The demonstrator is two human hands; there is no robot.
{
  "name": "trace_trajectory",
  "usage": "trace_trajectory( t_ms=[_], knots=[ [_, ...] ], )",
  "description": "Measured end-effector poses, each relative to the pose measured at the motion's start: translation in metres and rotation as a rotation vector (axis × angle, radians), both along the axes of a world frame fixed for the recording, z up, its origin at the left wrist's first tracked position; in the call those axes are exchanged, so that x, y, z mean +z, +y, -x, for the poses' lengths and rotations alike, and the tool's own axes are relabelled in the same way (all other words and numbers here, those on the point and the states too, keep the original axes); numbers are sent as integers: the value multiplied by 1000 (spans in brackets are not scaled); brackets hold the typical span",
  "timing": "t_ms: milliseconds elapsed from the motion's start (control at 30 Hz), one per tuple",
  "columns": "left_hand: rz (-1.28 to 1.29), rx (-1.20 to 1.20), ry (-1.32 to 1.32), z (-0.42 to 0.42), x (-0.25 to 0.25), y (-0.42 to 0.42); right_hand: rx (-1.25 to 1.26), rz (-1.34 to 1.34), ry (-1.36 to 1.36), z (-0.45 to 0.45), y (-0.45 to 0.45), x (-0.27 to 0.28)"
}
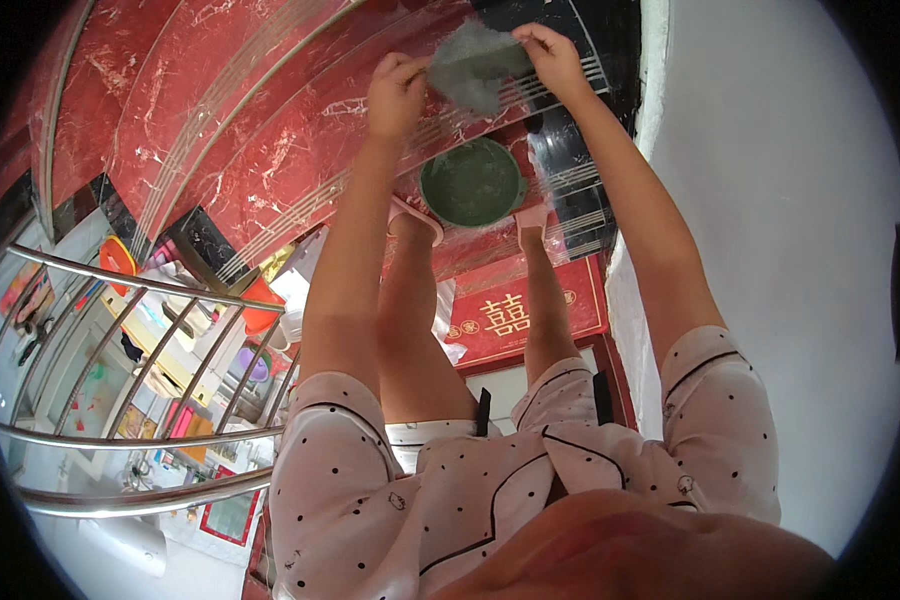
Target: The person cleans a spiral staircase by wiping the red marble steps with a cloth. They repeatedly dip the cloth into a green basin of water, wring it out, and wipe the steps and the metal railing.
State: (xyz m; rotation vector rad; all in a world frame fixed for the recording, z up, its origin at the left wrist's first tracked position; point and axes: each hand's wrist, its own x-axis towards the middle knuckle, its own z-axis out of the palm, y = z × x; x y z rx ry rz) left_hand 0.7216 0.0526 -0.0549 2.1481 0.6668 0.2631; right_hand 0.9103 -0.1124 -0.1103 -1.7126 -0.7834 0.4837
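A grey-green cloth (pixel 474 66) hangs stretched between my two hands, blurred at its lower edge. My left hand (pixel 399 88) pinches its left end with thumb and fingers. At the other end, my right hand (pixel 551 58) grips the cloth's upper right corner. Below the cloth, a round green plastic basin (pixel 471 182) stands on a red stair step between my feet. The basin holds what looks like water. Neither hand touches the basin.
Red marble-patterned stairs (pixel 270 150) with striped edges curve up to the left. A metal railing (pixel 150 286) bounds them, with cluttered household things beyond. A white wall (pixel 765 225) rises at the right. A red mat (pixel 529 315) with gold characters lies behind my feet, which wear pink slippers (pixel 531 219).
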Motion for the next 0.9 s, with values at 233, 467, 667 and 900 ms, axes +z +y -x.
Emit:
trace_trajectory(
  t_ms=[233,467,667,900],
  knots=[
    [-56,-78,117,20,-20,-91,-129,391,-516,52,-19,-14],
    [341,122,231,57,18,-124,239,627,-734,60,36,-23],
    [108,83,258,59,19,-100,278,561,-771,9,-56,-68],
    [-216,14,72,-6,-60,-57,-230,628,-781,8,-23,-74]
  ],
)
